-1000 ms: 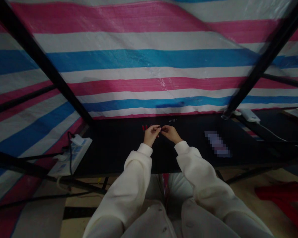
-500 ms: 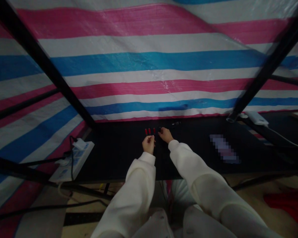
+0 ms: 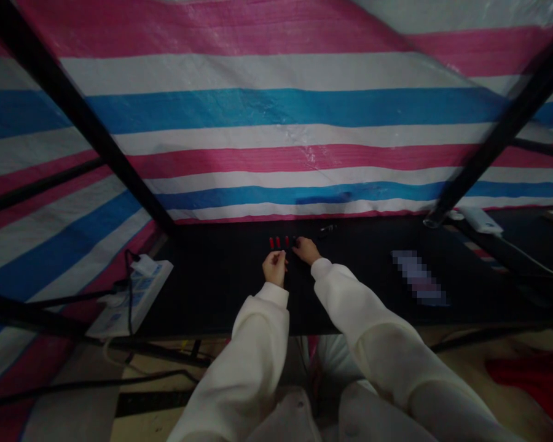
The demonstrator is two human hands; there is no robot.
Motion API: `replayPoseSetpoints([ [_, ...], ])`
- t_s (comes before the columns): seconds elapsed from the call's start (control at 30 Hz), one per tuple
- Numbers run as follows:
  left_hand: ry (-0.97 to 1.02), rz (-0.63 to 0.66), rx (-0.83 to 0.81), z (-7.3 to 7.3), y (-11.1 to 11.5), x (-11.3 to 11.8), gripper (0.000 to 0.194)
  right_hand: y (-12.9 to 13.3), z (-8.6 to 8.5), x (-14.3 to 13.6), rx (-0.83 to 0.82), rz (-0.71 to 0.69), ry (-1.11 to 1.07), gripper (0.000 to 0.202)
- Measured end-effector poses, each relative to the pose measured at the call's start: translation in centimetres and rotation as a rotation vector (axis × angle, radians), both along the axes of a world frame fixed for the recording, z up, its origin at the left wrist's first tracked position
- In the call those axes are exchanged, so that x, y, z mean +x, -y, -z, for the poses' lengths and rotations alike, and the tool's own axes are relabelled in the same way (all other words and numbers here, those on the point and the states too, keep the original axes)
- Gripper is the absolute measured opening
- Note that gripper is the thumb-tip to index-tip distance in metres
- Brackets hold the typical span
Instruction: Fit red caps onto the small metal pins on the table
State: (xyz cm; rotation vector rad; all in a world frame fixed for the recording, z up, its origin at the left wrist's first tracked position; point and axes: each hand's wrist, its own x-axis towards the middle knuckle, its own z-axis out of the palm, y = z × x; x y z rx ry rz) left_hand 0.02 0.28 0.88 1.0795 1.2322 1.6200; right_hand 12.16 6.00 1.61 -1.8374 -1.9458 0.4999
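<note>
Several small red pieces [image 3: 278, 242] stand in a short row on the black table [image 3: 212, 270]. Just below them is my left hand [image 3: 274, 267], its fingers closed in a pinch; what they hold, if anything, is too small to name. At the right end of the row, my right hand [image 3: 306, 249] pinches at a small dark thing that I cannot make out. Behind my right hand, near the table's back, lies a small dark item with a shiny part [image 3: 328, 229].
On the left edge sits a white power strip [image 3: 150, 294] with plugs and cables. A blurred-out flat device [image 3: 418, 278] lies to the right. Farther right is a white box [image 3: 482, 221] with a cable. Black frame poles [image 3: 483, 153] slant up at both sides before a striped sheet.
The view has shifted slightly. My right hand has moved a little left, closer to the row of red pieces. My left hand has barely moved.
</note>
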Motion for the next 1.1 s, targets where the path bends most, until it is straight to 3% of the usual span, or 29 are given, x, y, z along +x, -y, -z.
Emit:
replayPoseSetpoints([
  [0.13,0.001,-0.006,-0.020,-0.2,0.1,0.0,0.029,0.4,-0.2,0.9,0.018,-0.014,-0.073,0.026],
  [0.23,0.013,0.004,-0.029,-0.4,0.2,0.0,0.028,0.7,-0.5,2.6,0.139,0.076,-0.081,0.024],
  [0.33,0.023,0.018,-0.019,-0.5,0.4,0.0,0.028,0.8,-0.9,4.7,0.267,0.232,0.026,0.025],
  [0.43,0.021,0.016,-0.018,-0.4,0.3,0.0,0.029,0.6,-1.2,6.7,0.304,0.269,0.175,0.032],
  [0.73,-0.025,0.029,-0.010,0.0,0.3,0.0,0.030,-3.2,-2.6,10.7,0.270,0.048,0.450,0.033],
  [1.1,-0.024,0.042,-0.050,-0.6,0.6,0.1,0.029,-5.4,-3.2,9.5,0.207,-0.227,0.758,0.031],
])
